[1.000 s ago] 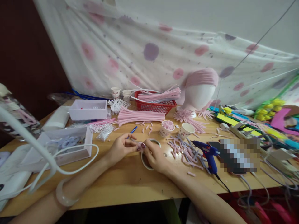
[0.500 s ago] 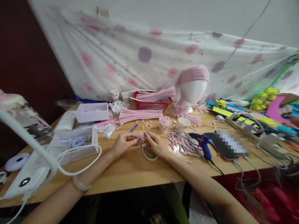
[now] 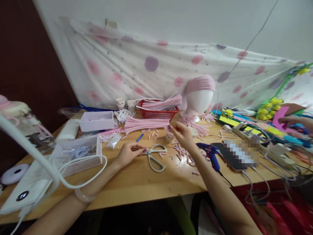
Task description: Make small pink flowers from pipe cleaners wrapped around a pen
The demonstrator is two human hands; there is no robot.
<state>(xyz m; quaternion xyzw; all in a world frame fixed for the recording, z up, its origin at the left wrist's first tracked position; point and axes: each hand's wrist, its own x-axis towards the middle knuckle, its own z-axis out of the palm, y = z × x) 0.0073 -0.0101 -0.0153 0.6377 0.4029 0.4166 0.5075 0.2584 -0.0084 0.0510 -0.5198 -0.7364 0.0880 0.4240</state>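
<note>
My left hand (image 3: 129, 154) hovers low over the table, its thumb and fingertips pinched together beside the pivot of the scissors (image 3: 157, 163). What sits in that pinch, if anything, is too small to make out. The scissors lie with their pale handles spread apart. My right hand (image 3: 184, 134) reaches over a small paper cup (image 3: 168, 137) with pink pieces (image 3: 168, 130) in it. Its fingertips are closed at the cup's rim, and I cannot see what they hold. Short cut pink and grey fuzzy stems (image 3: 181, 151) are scattered below my right hand.
Long pink stems (image 3: 144, 125) lie before a red basket (image 3: 158, 115). A blue glue gun (image 3: 212, 155), phones (image 3: 234, 160) and a power strip (image 3: 246, 132) are on the right. White boxes (image 3: 96, 120) stand left. Another person's hand (image 3: 292, 120) is far right.
My hands, together at a small pink piece before, have parted. My right hand has moved up and right to the cup. The scissors' handles now show fully. Another person's hand appears more clearly.
</note>
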